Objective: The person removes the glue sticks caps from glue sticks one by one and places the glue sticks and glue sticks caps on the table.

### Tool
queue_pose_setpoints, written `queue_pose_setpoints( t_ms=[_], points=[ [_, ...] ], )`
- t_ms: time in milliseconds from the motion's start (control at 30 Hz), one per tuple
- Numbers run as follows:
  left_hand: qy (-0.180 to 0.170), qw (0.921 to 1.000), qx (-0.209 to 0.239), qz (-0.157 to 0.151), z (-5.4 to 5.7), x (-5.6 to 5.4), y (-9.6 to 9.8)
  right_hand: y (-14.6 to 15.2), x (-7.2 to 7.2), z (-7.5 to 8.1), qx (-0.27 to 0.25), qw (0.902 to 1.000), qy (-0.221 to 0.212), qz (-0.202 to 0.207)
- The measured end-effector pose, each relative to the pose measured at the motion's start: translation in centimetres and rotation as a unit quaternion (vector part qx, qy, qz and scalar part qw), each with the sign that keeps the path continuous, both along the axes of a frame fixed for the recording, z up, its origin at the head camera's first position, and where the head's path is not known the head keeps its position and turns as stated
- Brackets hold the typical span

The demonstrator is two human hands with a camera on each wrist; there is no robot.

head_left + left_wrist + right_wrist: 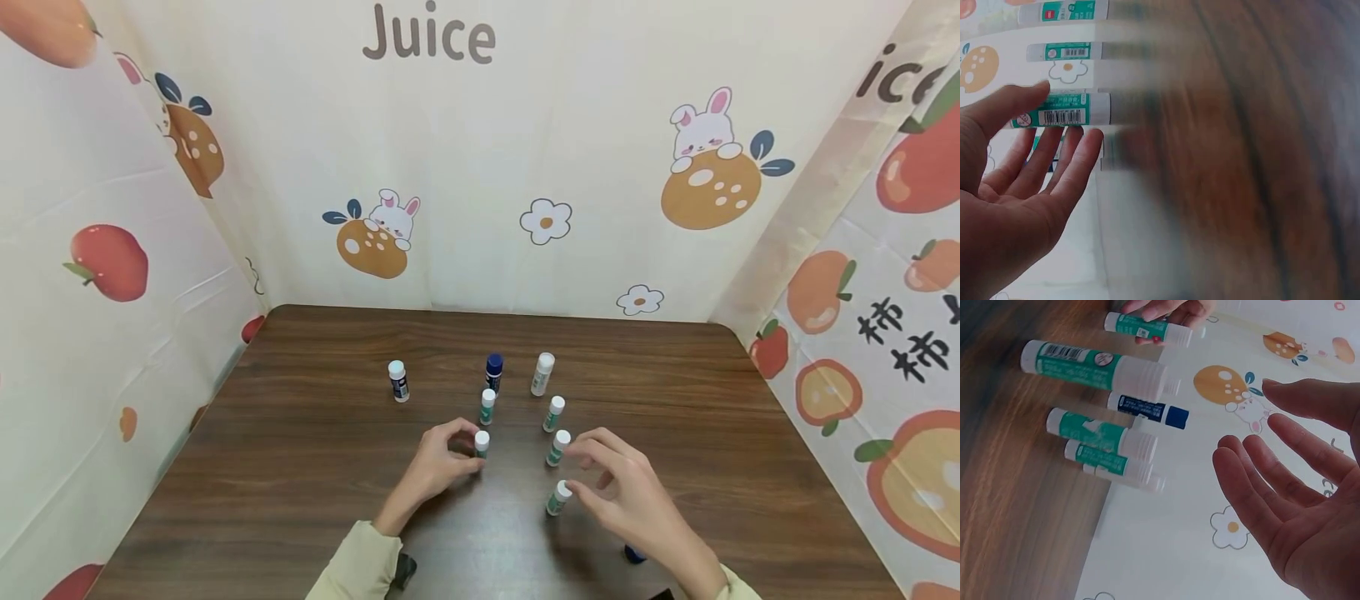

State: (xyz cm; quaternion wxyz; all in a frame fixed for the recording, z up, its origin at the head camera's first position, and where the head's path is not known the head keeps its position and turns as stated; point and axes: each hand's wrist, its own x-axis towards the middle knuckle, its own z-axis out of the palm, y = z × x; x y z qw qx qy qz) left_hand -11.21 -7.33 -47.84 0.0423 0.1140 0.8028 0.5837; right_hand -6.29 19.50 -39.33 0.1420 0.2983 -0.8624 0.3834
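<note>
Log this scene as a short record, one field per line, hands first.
Left hand: thumb and fingers on either side of a green stick
Right hand: open, empty, close to the front green stick
Green sticks: five, white-capped
Blue sticks: one white-capped, one blue-capped
White stick: behind the right-hand green ones
Half hidden: something blue by the right forearm
Table: brown, wood-grained

Tabletop shows smooth wood grain, soft sheen. Green-labelled glue sticks: smooth plastic. Printed backdrop looks matt, creased cloth.
</note>
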Motion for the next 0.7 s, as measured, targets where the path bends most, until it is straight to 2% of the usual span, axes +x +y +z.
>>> queue_pose_setpoints(
  t_ms=[67, 233, 400, 700],
  points=[
    [0.001, 0.9999, -0.01, 0.006, -0.5, -0.2, 0.1, -0.3, -0.2, 0.1, -0.005, 1.0, 0.003, 0.006],
    [-0.009, 1.0, 0.0, 0.003, -0.3, 0.0, 0.2, -1.0, -0.5, 0.3, -0.009, 0.9998, 0.006, 0.015],
    [-0.015, 0.9998, 0.011, -0.006, 0.7, 0.5, 0.2, -1.5, -0.9, 0.6, -0.008, 0.9997, 0.008, 0.022],
    [0.013, 0.9995, 0.008, -0.028, 2.8, 1.4, 0.6, -2.3, -1.2, 1.2, -0.009, 0.9995, -0.003, 0.031]
  ],
)
